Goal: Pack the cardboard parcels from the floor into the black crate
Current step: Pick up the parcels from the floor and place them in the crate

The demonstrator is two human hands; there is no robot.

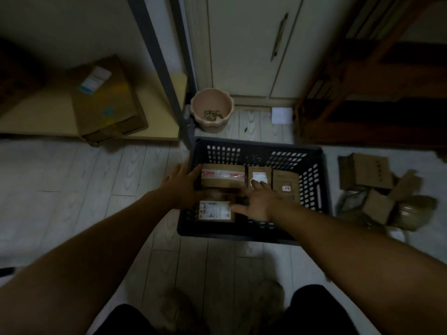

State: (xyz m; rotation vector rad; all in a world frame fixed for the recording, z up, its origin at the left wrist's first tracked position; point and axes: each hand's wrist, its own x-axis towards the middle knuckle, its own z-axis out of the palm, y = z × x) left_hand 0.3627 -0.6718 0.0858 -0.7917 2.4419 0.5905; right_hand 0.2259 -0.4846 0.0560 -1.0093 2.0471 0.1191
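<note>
Your left hand [186, 184] and right hand [256, 201], both spread flat and gripping nothing, press parcels in the black crate [314, 189]; uneven pushing could jam the labelled parcel [214, 210] against its near wall.

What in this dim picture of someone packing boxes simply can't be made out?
- Head view: the print on the labelled parcel in the black crate is too small and blurred to read.
- The crate floor under the right hand is hidden by it and the forearm.
- The left hand is motion-blurred; its grip is unclear.
- The parcels on the floor blur together, so no count.
</note>
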